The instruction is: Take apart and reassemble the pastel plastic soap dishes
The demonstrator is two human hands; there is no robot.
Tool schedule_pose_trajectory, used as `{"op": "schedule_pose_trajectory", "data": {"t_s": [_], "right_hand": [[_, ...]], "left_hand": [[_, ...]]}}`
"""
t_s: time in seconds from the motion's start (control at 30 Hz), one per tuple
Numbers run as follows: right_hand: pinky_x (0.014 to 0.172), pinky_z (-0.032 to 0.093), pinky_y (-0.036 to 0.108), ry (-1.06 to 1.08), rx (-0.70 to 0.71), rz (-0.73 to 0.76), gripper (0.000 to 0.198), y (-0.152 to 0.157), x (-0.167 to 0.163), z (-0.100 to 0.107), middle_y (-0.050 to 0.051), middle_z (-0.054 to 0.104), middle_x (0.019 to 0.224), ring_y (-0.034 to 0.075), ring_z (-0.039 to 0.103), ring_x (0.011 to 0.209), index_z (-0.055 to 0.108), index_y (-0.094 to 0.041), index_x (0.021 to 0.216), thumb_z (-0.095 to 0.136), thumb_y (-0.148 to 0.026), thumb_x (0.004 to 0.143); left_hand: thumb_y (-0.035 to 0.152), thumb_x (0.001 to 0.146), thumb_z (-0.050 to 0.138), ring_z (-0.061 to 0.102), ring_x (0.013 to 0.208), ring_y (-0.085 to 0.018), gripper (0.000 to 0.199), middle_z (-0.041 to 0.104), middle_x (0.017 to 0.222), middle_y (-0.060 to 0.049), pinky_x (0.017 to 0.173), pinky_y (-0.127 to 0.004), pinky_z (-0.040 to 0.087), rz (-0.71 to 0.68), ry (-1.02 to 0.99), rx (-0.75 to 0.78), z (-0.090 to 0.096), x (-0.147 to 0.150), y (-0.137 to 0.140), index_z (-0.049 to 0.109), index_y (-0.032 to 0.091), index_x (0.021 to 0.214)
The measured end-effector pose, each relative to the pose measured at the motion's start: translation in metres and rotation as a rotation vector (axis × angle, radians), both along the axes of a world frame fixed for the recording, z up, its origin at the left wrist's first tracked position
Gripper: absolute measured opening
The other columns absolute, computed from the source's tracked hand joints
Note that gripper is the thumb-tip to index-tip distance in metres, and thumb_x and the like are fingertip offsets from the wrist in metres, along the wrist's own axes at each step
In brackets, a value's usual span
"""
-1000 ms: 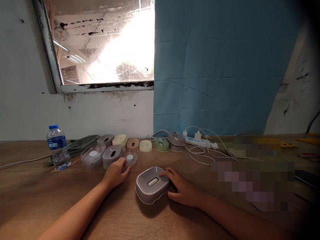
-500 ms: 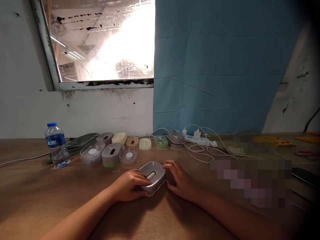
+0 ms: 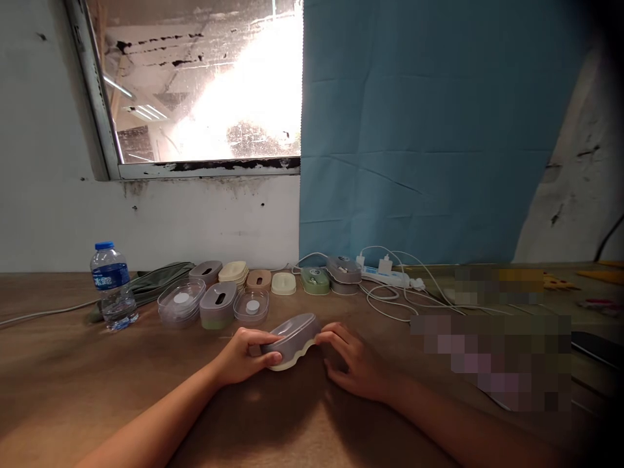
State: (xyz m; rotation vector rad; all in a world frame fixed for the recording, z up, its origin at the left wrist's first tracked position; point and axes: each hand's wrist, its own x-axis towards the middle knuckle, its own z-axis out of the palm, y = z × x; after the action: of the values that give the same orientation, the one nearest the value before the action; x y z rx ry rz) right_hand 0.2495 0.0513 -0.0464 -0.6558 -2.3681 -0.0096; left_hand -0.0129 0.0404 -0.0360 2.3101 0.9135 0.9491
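Note:
A grey oval plastic box (image 3: 294, 340) with a wavy cream lower edge is tipped over the brown table, its long side facing me. My left hand (image 3: 245, 355) is closed on the box's left end, thumb on the near side and fingers over the top. At the right end, the fingertips of my right hand (image 3: 355, 361) touch or nearly touch the box. The right thumb is held apart from those fingers, lower down. The top slot is turned out of sight.
Similar grey-green (image 3: 218, 305), orange (image 3: 259, 281) and green (image 3: 315, 280) boxes line the back, with clear trays (image 3: 181, 300) and cream lids (image 3: 234, 271). A water bottle (image 3: 113, 286) stands left. A power strip (image 3: 387, 276) with loose white cables lies right. Blurred patches cover the far right.
The box has tipped away from me, so its top slot no longer shows and its cream edge does. My left thumb has moved up onto its near side.

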Motion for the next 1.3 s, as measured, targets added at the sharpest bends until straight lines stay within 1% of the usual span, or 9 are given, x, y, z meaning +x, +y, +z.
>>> {"op": "schedule_pose_trajectory", "data": {"t_s": [0.23,0.47,0.7,0.83,0.97,1.07,1.13,1.2,1.3], "right_hand": [[0.075,0.046,0.031,-0.008,0.023,-0.020,0.015,0.004,-0.001,-0.004,0.006,0.054,0.090,0.018,0.052,0.084,0.052,-0.021,0.090,0.043,-0.011,0.083],[0.070,0.045,0.030,0.014,0.074,-0.055,0.014,0.007,-0.001,-0.004,0.004,0.057,0.082,0.017,0.054,0.077,0.053,-0.021,0.083,0.042,-0.015,0.088],[0.071,0.047,0.028,0.063,0.073,-0.030,0.014,0.001,-0.003,-0.002,0.005,0.056,0.085,0.017,0.055,0.079,0.052,-0.022,0.088,0.041,-0.014,0.088],[0.071,0.047,0.027,0.090,0.081,-0.015,0.013,0.000,-0.002,-0.003,0.004,0.055,0.085,0.016,0.055,0.078,0.051,-0.022,0.088,0.042,-0.012,0.086],[0.069,0.047,0.027,0.075,0.099,0.021,0.013,0.002,0.001,-0.007,0.004,0.054,0.085,0.015,0.054,0.077,0.051,-0.021,0.084,0.044,-0.010,0.083],[0.069,0.046,0.026,0.053,0.070,0.049,0.014,0.004,0.002,-0.010,0.005,0.054,0.087,0.015,0.054,0.077,0.050,-0.021,0.080,0.043,-0.009,0.082],[0.068,0.046,0.026,0.018,0.055,0.068,0.014,0.005,0.003,-0.012,0.005,0.054,0.087,0.015,0.053,0.077,0.049,-0.020,0.078,0.043,-0.009,0.081],[0.069,0.045,0.026,-0.037,0.045,0.086,0.014,0.005,0.003,-0.012,0.004,0.055,0.087,0.015,0.053,0.077,0.050,-0.021,0.078,0.043,-0.009,0.080],[0.072,0.044,0.027,-0.099,0.041,0.088,0.014,0.004,0.003,-0.010,0.004,0.055,0.089,0.015,0.053,0.078,0.050,-0.021,0.078,0.044,-0.008,0.078]], "left_hand": [[0.034,0.078,0.060,0.062,0.086,-0.020,0.035,0.069,0.097,-0.009,0.080,-0.026,0.047,-0.070,-0.025,0.002,-0.001,0.002,0.000,0.066,0.013,0.106],[0.032,0.078,0.060,0.061,0.093,-0.021,0.034,0.068,0.101,-0.009,0.088,-0.030,0.045,-0.122,-0.052,0.041,-0.001,0.005,-0.003,0.065,0.015,0.107],[0.032,0.080,0.057,0.062,0.086,-0.020,0.031,0.068,0.098,-0.009,0.077,-0.027,0.047,-0.021,-0.096,0.058,-0.004,0.002,-0.003,0.066,0.012,0.102],[0.035,0.080,0.056,0.062,0.076,-0.018,0.033,0.070,0.087,-0.008,0.068,-0.026,0.048,0.035,-0.138,-0.008,-0.006,0.003,-0.003,0.067,0.010,0.099],[0.040,0.083,0.052,0.062,0.073,-0.018,0.039,0.069,0.086,-0.009,0.064,-0.026,0.049,0.138,-0.272,-0.040,-0.006,0.001,0.002,0.065,0.008,0.101],[0.037,0.084,0.052,0.061,0.087,-0.020,0.033,0.068,0.097,-0.009,0.077,-0.031,0.048,0.262,-0.282,0.218,0.000,-0.008,0.006,0.063,0.013,0.103],[0.031,0.084,0.053,0.056,0.101,-0.022,0.026,0.066,0.106,-0.007,0.092,-0.037,0.039,0.343,-0.155,0.483,0.005,-0.018,0.008,0.062,0.018,0.104],[0.027,0.085,0.051,0.052,0.107,-0.022,0.025,0.065,0.109,-0.005,0.099,-0.040,0.029,0.478,0.006,0.678,0.009,-0.029,0.010,0.060,0.022,0.107],[0.027,0.088,0.045,0.050,0.107,-0.023,0.027,0.065,0.109,-0.005,0.095,-0.041,0.025,0.735,0.188,0.759,0.010,-0.046,0.015,0.057,0.022,0.112]]}}
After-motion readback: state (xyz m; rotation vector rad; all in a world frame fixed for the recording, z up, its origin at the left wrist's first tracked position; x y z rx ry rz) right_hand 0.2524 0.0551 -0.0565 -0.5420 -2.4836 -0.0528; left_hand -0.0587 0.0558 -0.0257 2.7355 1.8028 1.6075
